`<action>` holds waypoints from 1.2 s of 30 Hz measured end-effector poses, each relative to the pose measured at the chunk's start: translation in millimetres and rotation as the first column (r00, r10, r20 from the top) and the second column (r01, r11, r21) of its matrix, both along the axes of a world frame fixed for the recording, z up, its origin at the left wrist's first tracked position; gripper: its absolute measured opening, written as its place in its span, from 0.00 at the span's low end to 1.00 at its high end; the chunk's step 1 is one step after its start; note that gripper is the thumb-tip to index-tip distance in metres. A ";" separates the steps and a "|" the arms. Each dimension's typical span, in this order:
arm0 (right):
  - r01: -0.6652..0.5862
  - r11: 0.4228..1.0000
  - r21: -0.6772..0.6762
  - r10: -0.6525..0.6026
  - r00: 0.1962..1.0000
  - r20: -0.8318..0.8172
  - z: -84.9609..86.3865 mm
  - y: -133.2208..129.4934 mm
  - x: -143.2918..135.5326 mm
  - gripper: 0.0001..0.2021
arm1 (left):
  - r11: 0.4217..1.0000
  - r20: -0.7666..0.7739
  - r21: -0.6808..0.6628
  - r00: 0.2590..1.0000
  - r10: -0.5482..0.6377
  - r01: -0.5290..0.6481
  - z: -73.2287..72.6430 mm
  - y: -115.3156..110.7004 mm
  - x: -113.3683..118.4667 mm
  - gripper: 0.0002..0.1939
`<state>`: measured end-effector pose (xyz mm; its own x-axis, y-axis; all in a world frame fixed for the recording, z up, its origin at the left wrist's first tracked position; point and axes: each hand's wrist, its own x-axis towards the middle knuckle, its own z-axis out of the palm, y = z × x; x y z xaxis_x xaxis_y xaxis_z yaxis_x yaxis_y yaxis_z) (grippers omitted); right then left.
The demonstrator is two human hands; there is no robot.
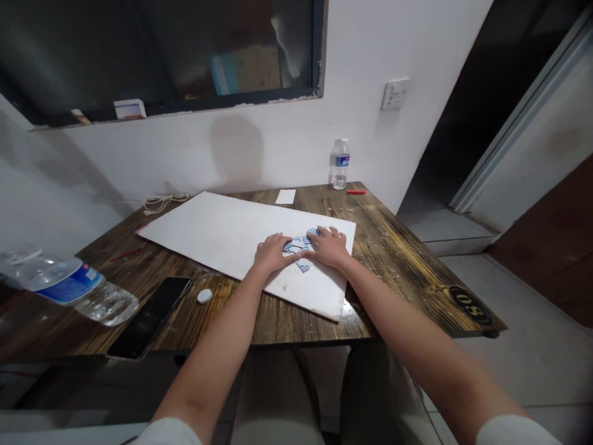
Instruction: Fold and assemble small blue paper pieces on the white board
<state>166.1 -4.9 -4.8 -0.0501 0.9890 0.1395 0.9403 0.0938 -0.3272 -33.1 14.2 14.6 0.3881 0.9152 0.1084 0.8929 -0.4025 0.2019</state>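
Both of my hands rest on a white board [208, 219] laid across the wooden table. Between and under them is a loose cluster of small pieces with blue and white stripes [302, 268]; their exact kind is too small to tell. My left hand [272, 252] lies over the cluster's left side, fingers stretched and thumb pointing inward. On the right side, my right hand [330, 245] is spread over more pieces, its thumb tip close to the left one. The palms hide part of the cluster.
A large water bottle [69, 284], a black phone [151, 318] and a white round cap [204, 296] lie at left on the wooden table [407, 272]. Toward the back are a white cable [164, 201], a white card [285, 196], a small bottle [340, 165] and a red stick-like item [356, 191].
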 end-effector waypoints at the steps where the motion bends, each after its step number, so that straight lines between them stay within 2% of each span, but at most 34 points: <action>1: 0.005 1.000 0.006 -0.005 1.000 -0.009 0.1 0.1 0.3 0.40 | 1.000 -0.005 -0.006 1.000 0.003 -0.003 -0.2 0.2 0.4 0.35; 3: 0.009 1.000 0.028 -0.008 0.999 -0.039 0.6 0.4 1.0 0.40 | 1.000 -0.004 -0.009 1.000 0.002 -0.002 -0.9 0.8 2.0 0.33; 6: -0.015 0.999 0.052 0.018 0.998 -0.059 2.1 0.3 1.8 0.29 | 1.000 0.009 0.001 1.000 -0.022 0.022 -2.4 1.5 5.1 0.27; 8: -0.020 0.999 0.042 0.022 0.998 -0.059 3.3 0.0 1.9 0.25 | 1.000 0.003 0.008 1.000 -0.019 0.019 -3.2 1.7 6.2 0.26; 14: 0.013 1.000 -0.021 -0.013 1.000 0.012 4.9 -1.5 -0.3 0.31 | 1.000 -0.094 -0.006 0.995 0.030 -0.031 -4.3 0.5 6.6 0.34; 18: 0.023 1.000 -0.008 -0.022 0.999 0.041 4.0 -1.3 -1.0 0.37 | 0.997 -0.111 -0.024 0.991 0.071 -0.074 -4.2 -0.7 8.1 0.40; 25: -0.009 1.000 -0.029 0.011 0.999 0.053 3.3 -1.0 -0.1 0.28 | 0.998 -0.046 -0.021 0.997 0.055 -0.056 -4.3 -0.8 8.6 0.30; 29: 0.005 1.000 -0.003 -0.005 0.999 0.048 1.8 0.1 -1.0 0.34 | 0.999 0.054 0.020 0.998 0.044 -0.045 -1.0 -1.2 10.1 0.22; 32: 0.023 0.999 0.026 -0.023 1.000 0.014 0.1 1.5 -1.3 0.40 | 0.998 0.088 0.046 0.996 0.032 -0.036 2.1 -2.9 11.3 0.20; 34: 0.007 0.999 0.037 -0.006 1.000 -0.008 -0.8 2.4 -1.0 0.36 | 0.996 0.087 0.071 0.996 0.037 -0.044 3.7 -4.5 11.5 0.20; 36: -0.031 0.998 0.048 0.032 0.999 -0.023 -1.2 3.1 -0.6 0.28 | 0.994 0.086 0.096 0.996 0.037 -0.045 4.9 -6.2 11.1 0.21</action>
<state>165.4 -1.8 -6.0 -0.0776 0.9792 0.1877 0.9285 0.1395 -0.3441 -22.0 8.0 19.5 0.3359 0.9138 0.2281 0.8908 -0.3869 0.2381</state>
